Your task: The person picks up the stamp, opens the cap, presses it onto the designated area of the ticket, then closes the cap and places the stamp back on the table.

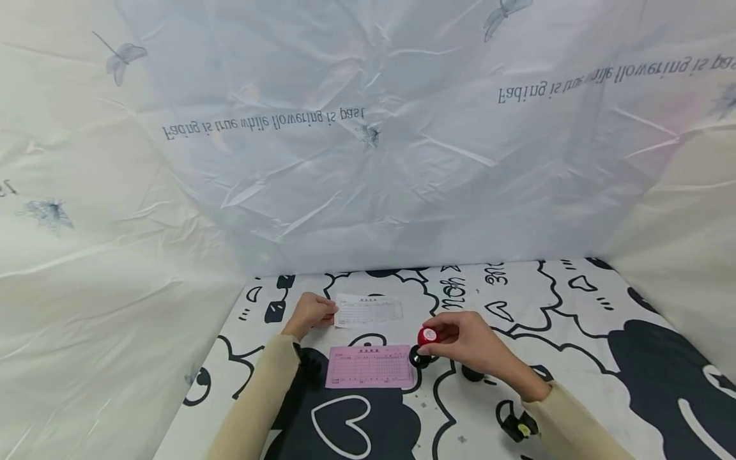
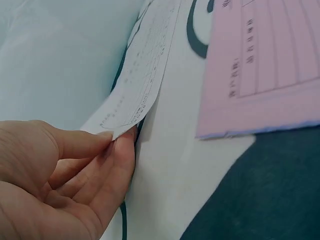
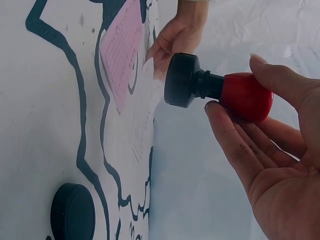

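Observation:
My left hand [image 1: 313, 313] pinches the left edge of a white printed form [image 1: 368, 311] between thumb and fingers. In the left wrist view that corner of the form [image 2: 142, 80] is lifted and bent up off the cloth. My right hand [image 1: 468, 338] holds a stamp [image 1: 428, 337] by its rounded red handle [image 3: 245, 97]. The stamp's round black base [image 3: 180, 80] hangs above the cloth, apart from both papers. Nearer to me than the white form lies a pink form pad [image 1: 370, 367] with a printed grid; neither hand touches it.
A round black cap [image 3: 73, 212] lies on the cloth close to the right hand. The table is covered with a black-and-white cartoon cloth [image 1: 368, 421]. Pale plastic sheeting [image 1: 368, 191] with printed lettering rises at the back and sides.

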Motion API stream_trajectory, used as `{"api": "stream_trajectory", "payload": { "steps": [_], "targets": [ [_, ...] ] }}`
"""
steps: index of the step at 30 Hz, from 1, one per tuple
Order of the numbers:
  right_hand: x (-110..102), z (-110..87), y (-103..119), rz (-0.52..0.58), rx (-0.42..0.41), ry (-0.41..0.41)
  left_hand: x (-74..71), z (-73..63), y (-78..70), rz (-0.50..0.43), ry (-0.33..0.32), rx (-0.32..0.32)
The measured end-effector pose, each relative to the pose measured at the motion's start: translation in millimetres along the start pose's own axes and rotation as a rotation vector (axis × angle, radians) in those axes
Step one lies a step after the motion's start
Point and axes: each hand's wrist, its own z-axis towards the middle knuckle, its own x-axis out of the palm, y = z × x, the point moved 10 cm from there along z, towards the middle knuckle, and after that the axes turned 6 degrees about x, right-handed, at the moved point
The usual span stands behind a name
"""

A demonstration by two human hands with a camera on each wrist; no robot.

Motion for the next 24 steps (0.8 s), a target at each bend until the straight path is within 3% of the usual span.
{"api": "stream_trajectory", "payload": {
  "steps": [6, 14, 24],
  "targets": [
    [2, -1.6, 4, 0.012, -0.017, 0.016, -6.2, 6.1, 5.6, 0.022, -0.018, -0.019],
    [4, -1.2, 9, 0.014, -0.046, 0.018, -7.7, 9.3, -6.1, 0.09, -0.045, 0.02],
    [6, 0.7, 4, 0.008, -0.036, 0.01, -7.2, 1.6, -21.3, 0.359, -0.123, 0.139]
  ]
}}
